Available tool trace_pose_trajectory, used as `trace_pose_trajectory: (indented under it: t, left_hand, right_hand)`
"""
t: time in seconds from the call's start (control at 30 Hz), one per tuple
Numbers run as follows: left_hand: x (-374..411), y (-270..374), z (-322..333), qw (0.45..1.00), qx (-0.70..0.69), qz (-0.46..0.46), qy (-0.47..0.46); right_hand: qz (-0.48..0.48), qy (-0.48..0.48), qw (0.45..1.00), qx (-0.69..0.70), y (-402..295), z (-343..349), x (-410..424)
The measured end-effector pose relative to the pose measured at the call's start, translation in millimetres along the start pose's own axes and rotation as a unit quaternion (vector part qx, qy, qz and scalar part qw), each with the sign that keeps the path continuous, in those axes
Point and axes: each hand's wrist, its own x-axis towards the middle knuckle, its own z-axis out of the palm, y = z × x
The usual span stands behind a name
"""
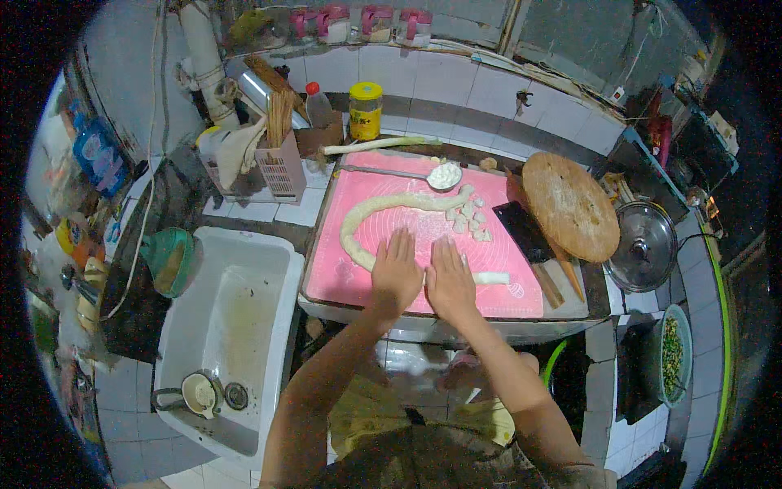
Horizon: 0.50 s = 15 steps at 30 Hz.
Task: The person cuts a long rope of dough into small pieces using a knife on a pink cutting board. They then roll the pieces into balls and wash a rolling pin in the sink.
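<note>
My left hand point(394, 275) lies flat, palm down, over the near part of a long floured dough rope point(351, 229). Beside it my right hand point(450, 278) is also palm down, its fingers stretched forward. A whitish cylindrical end point(492, 278) sticks out to the right of that hand; whether it joins the dough beneath my palms is hidden. The rope curves left and back around a pink silicone mat point(330, 275) with printed circles. Several small cut dough pieces point(468, 215) sit near its far end. Behind them rests a ladle point(444, 176) holding white flour.
A cleaver point(522, 232) and round wooden board point(571, 208) lie at the right, with a glass lid point(641, 244) beyond. A bowl of chopped filling point(671, 354) stands far right. Left is a white sink point(244, 293). A leek point(379, 145) and yellow-lidded jar point(365, 113) are behind.
</note>
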Motion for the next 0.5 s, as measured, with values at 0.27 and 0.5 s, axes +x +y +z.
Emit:
trace_pose_trajectory:
  t: [0.27, 0.5]
  left_hand:
    - [34, -6, -5, 0.998, -0.027, 0.044, -0.019]
    - [-23, -12, -31, 0.993, -0.071, 0.074, 0.065]
  right_hand:
    - [0.040, 0.007, 0.999, -0.009, 21, 4, 33]
    - [0.001, -0.009, 1.000, 0.003, 18, -13, -8]
